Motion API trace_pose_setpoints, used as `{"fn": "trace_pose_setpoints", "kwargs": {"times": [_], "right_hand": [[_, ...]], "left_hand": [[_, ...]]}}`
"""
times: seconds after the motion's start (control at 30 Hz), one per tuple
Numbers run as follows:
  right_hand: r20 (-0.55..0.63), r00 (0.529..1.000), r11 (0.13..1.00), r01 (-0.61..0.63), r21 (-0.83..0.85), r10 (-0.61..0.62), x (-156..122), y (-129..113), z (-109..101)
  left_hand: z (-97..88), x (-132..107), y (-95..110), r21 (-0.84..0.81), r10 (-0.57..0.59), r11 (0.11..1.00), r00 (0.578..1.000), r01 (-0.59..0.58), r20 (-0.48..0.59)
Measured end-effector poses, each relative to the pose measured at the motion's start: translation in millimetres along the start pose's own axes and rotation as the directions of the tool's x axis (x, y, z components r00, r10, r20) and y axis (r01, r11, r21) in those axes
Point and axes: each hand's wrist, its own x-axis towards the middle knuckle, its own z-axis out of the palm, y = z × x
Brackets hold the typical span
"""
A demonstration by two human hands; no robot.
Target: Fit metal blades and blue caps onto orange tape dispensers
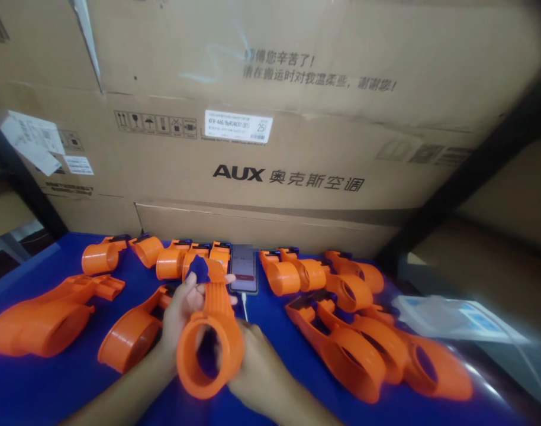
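An orange tape dispenser [232, 343] is held up in front of me, its open ring low and facing me, its narrow ribbed neck upward. At its top end sits a dark blue piece [199, 269]. My left hand [184, 310] grips the neck and top end from the left, thumb beside the blue piece. From the right, my right hand [257, 361] is wrapped round the ring's side, with fingertips partly visible through the opening. Some fingers of both hands are hidden behind the dispenser. Similar orange dispensers, such as one [128, 340] near my left forearm, lie around.
A blue surface [132, 402] carries several more orange dispensers [359, 355] on both sides. A phone [244, 269] with a white cable stands at the back. Behind rises a large cardboard box [164, 171], between dark shelf posts [457, 171]. Plastic-wrapped packets [457, 319] lie at right.
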Motion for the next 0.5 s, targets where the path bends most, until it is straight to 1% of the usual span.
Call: {"fn": "trace_pose_setpoints", "kwargs": {"times": [0.07, 0.1, 0.17, 0.23, 0.27, 0.3, 0.4, 0.47, 0.5], "right_hand": [[0.054, 0.997, 0.998, -0.052, 0.025, 0.051, 1.9, 5.0, -3.9], [0.060, 0.995, 0.996, -0.078, 0.042, 0.076, 2.8, 8.0, -7.0], [0.020, 0.993, 0.991, -0.119, 0.059, 0.118, 4.7, 14.4, -15.3], [-0.060, 0.986, 0.986, -0.151, 0.065, 0.155, 6.9, 20.0, -26.3], [-0.122, 0.977, 0.983, -0.170, 0.061, 0.177, 8.1, 22.4, -32.4], [-0.186, 0.963, 0.980, -0.191, 0.055, 0.198, 9.4, 24.5, -38.6], [-0.368, 0.898, 0.970, -0.227, 0.084, 0.242, 12.6, 28.2, -54.3], [-0.433, 0.866, 0.967, -0.214, 0.136, 0.252, 13.2, 28.0, -59.9], [-0.442, 0.862, 0.967, -0.200, 0.157, 0.250, 13.0, 27.1, -61.0]], "left_hand": [[0.6, -2.1, 0.0, 0.010, -0.044, 0.999, 0.998, 0.043, 0.036], [1.8, -3.3, 0.5, 0.014, -0.059, 0.998, 0.997, 0.058, 0.044], [5.4, -6.0, 1.7, 0.022, -0.072, 0.997, 0.996, 0.071, 0.043], [9.7, -8.5, 2.1, 0.029, -0.060, 0.998, 0.998, 0.059, 0.025], [11.8, -9.5, 1.6, 0.032, -0.053, 0.998, 0.998, 0.052, 0.018], [13.6, -10.2, 0.4, 0.034, -0.045, 0.998, 0.999, 0.044, 0.011], [17.2, -11.4, -6.2, 0.042, -0.003, 0.999, 1.000, 0.004, -0.026], [18.1, -11.8, -10.9, 0.054, 0.006, 0.999, 0.998, -0.003, -0.066], [18.1, -12.0, -12.5, 0.064, -0.001, 0.998, 0.996, 0.006, -0.084]]}}
